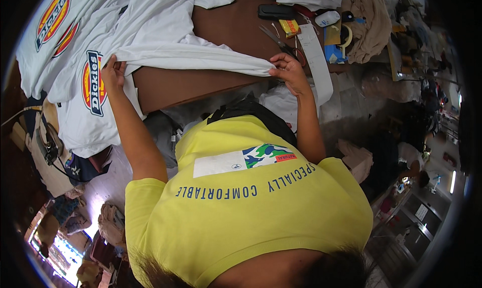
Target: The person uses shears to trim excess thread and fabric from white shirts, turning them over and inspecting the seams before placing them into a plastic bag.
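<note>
A white T-shirt (165,33) lies on the brown table (221,22), its near edge drawn out in a long band between my hands. At the left end of that band, my left hand (115,75) pinches the cloth, beside a red, yellow and blue printed logo. My right hand (290,73) grips the other end between thumb and fingers, near the table's right corner. More white shirts with the same kind of logo (53,17) are heaped at the left, partly hanging over the edge.
Dark-handled scissors (286,46) lie just beyond my right hand. Near them are a black case (275,11), a yellow packet (289,28), a long paper strip (315,62) and a tape roll (346,35). Beige cloth (369,24) is bunched at the far right.
</note>
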The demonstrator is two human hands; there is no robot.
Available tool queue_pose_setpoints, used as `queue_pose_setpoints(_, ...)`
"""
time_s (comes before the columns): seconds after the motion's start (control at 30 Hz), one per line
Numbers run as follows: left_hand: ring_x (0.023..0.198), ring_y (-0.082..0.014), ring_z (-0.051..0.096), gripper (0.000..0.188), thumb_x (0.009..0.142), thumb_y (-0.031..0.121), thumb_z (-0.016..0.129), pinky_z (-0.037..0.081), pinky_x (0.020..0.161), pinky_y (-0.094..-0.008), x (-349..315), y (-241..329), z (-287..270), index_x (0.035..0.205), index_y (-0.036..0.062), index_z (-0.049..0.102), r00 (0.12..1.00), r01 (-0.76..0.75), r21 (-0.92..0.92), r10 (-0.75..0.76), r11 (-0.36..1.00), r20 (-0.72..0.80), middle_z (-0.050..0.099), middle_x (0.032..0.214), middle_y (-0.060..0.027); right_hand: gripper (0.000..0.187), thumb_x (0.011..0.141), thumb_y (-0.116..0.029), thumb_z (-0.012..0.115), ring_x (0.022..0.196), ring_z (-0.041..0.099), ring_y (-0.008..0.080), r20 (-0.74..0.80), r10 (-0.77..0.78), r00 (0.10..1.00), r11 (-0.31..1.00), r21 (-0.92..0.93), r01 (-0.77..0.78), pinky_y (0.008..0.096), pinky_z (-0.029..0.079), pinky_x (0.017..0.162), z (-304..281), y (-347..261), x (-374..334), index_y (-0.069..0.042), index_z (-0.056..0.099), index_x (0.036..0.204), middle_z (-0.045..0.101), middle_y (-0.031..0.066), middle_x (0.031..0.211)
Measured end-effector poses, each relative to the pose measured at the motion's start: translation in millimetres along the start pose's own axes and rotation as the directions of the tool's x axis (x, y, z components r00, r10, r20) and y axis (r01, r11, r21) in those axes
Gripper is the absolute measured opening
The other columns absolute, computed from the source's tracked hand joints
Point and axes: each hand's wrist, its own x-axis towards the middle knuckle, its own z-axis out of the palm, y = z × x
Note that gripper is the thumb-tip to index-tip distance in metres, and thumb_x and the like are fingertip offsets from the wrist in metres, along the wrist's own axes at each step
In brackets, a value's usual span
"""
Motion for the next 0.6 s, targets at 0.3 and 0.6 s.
queue_pose_setpoints(0.3,0.079,-0.0175,0.061,0.015,0.082,0.006,0.061,0.052,0.068,-0.0329,5.3,-1.1,-1.9,0.096,0.0018,0.059,1.000,0.002,0.010,-0.002,1.000,0.010,0.062,0.090,-0.0063,0.031,0.071,0.003,0.070,0.080,0.056,0.0082,0.001,-0.086,0.996,0.995,-0.044,0.085,0.0190,0.045,0.074,9.8,-5.7,-14.0,-0.002,0.056,0.097,0.060,0.0044,0.088)
queue_pose_setpoints(0.6,0.077,-0.0186,0.062,0.015,0.082,0.006,0.061,0.053,0.066,-0.0328,8.1,-3.8,-2.4,0.096,0.0019,0.059,1.000,-0.006,-0.006,0.006,1.000,0.022,0.063,0.090,-0.0072,0.016,0.073,0.009,0.062,0.081,0.063,0.0117,-0.079,-0.507,0.858,0.763,-0.505,0.404,0.0222,0.050,0.071,41.9,-13.2,-31.9,-0.002,0.060,0.085,0.066,0.0052,0.086)
